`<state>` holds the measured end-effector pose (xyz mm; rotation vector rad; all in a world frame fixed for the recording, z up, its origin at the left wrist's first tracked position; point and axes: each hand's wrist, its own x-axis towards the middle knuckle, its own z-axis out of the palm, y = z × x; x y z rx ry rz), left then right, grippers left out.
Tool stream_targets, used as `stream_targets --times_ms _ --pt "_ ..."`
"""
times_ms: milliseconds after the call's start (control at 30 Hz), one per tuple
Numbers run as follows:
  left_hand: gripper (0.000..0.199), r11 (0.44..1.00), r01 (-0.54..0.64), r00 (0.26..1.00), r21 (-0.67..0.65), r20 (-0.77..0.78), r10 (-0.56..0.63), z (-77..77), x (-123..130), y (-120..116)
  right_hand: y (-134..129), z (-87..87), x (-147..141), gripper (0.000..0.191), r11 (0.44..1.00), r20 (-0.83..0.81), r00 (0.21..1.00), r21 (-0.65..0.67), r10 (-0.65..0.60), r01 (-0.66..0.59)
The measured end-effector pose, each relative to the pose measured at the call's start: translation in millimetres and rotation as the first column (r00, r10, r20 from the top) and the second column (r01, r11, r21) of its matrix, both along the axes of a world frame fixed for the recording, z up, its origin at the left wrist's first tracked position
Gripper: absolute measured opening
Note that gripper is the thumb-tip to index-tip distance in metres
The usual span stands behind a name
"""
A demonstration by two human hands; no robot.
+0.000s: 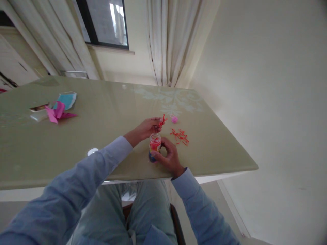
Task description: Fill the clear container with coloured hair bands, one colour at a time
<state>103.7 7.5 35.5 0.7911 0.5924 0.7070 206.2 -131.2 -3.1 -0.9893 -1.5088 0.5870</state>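
Observation:
My left hand [151, 126] pinches a few thin red bands [162, 120], held a little above the table behind the jar. A small clear jar [154, 144] stands upright and uncapped near the front edge, with red pieces in its upper part and dark blue ones below. Around its right side my right hand [168, 155] is closed, thumb in front. Right of the jar lies a loose pile of red bands [181, 135]. Just behind that pile sits a small pink ball-like item [174, 119] with a pale loop. Whether the bands are rubber, I cannot tell.
On the glossy table [114, 102], a white round lid [92, 151] lies by my left forearm. Farther left are a pink folded-paper piece [60, 113], a blue face mask [67, 100] and a clear packet [39, 116]. A wall [276, 102] rises beyond the right edge.

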Motion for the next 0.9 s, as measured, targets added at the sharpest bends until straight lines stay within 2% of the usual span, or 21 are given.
stream_targets --times_ms 167,433,567,667,733,800,900 --pt "0.011 0.992 0.003 0.997 -0.129 0.075 0.006 19.8 -36 -23 0 -1.3 0 0.023 1.0 0.006 1.0 -0.003 0.002 -0.002" --pt "0.012 0.983 -0.094 0.985 -0.155 0.125 0.114 40.6 -74 -44 2 -5.0 2 0.022 1.0 0.014 1.0 -0.024 0.002 -0.002" --pt "0.01 0.982 -0.089 0.985 -0.165 0.133 0.111 50.3 -82 -55 2 -5.6 1 0.022 1.0 0.03 1.0 -0.025 0.005 -0.004" --pt "0.009 0.995 -0.089 0.991 -0.048 0.101 0.093 50.9 -84 -58 1 -5.0 0 0.022 1.0 0.049 0.999 -0.031 0.006 -0.004" --pt "0.013 0.986 -0.127 0.992 0.108 0.039 0.123 49.4 -85 -58 2 -4.8 0 0.022 1.0 0.058 0.998 -0.031 0.008 -0.006" --pt "0.016 0.937 -0.166 0.981 0.308 -0.045 0.189 48.6 -85 -58 2 -4.9 0 0.022 0.999 0.064 0.998 -0.033 0.011 -0.009" --pt "0.018 0.806 -0.12 0.952 0.579 -0.164 0.26 51.8 -85 -61 2 -5.9 0 0.022 0.999 0.064 0.998 -0.045 0.01 -0.007"
